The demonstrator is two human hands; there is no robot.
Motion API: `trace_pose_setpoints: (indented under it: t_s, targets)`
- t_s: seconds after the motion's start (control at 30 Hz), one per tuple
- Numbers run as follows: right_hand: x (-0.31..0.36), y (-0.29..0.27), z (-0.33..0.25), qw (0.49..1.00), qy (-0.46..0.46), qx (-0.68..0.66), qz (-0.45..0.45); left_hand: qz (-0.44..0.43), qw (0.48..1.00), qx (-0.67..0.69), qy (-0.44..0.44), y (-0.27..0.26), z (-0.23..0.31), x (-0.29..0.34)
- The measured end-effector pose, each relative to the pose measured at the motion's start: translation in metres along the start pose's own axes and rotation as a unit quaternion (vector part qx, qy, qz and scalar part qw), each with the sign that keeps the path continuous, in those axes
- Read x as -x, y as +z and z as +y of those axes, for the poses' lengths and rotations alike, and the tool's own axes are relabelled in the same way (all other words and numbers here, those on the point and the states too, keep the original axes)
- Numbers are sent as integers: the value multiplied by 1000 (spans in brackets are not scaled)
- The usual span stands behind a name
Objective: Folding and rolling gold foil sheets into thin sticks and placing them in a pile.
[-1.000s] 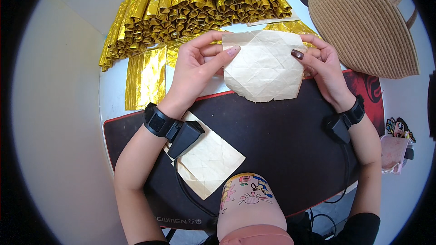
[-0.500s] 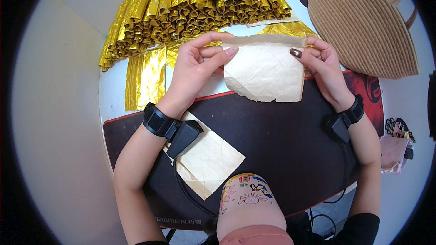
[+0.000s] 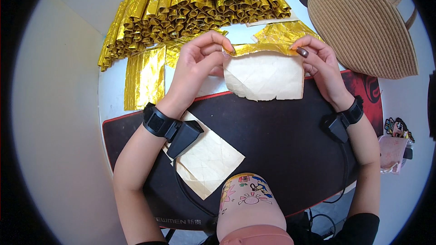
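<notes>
A sheet of gold foil paper [image 3: 264, 76], cream side facing me, is held up over the far edge of the desk mat. Its far edge is curled toward me, so a strip of gold shows along the top. My left hand [image 3: 203, 59] pinches the left end of that curled edge between thumb and fingers. At the right end, my right hand [image 3: 315, 59] pinches the same edge, its dark thumbnail on the gold strip. The sheet's near edge is ragged and hangs loose. Below my left wrist, more cream sheets [image 3: 211, 161] lie on the mat.
Many rolled gold tubes [image 3: 190, 9] are stacked at the back. Flat gold sheets [image 3: 145, 79] lie left and behind my hands. A woven bag [image 3: 363, 22] stands at the back right. A pink cup [image 3: 252, 208] rises at the near edge of the black desk mat [image 3: 290, 154].
The sheet's far edge has been turned over toward me, and its gold side now shows there. Both hands have shifted their pinch onto this curl.
</notes>
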State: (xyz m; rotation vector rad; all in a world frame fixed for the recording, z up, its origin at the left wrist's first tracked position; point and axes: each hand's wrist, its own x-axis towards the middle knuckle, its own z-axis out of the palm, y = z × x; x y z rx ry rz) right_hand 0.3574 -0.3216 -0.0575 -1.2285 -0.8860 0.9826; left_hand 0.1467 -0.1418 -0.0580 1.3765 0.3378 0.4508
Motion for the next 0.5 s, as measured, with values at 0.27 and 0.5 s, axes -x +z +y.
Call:
trace_pose_setpoints:
  t_s: [0.27,0.5]
  targets:
    - [1,5,-1,999,6,45,2,-7,998,-48,-30,5,5,0]
    - [1,9,-6,994,13,104,-18,-5,1000,-4,6,11,-2,-2]
